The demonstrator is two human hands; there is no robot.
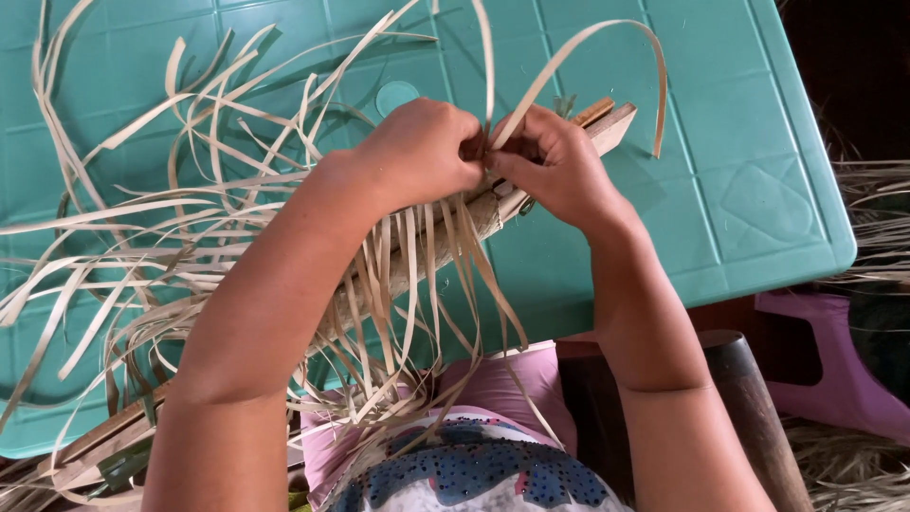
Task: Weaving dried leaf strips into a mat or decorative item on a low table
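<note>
No packages, labels, signs or screens in view anywhere in the frame, from upper left to lower right.

Hands weaving pale strips over a teal desk

The left hand and right hand met, pinching one strip above a wooden board; loose strips spread across the desk.

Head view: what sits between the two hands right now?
In the head view, a pale strip is pinched between left hand and right hand, over the wooden slat.

teal plastic table bearing pale strips
</note>
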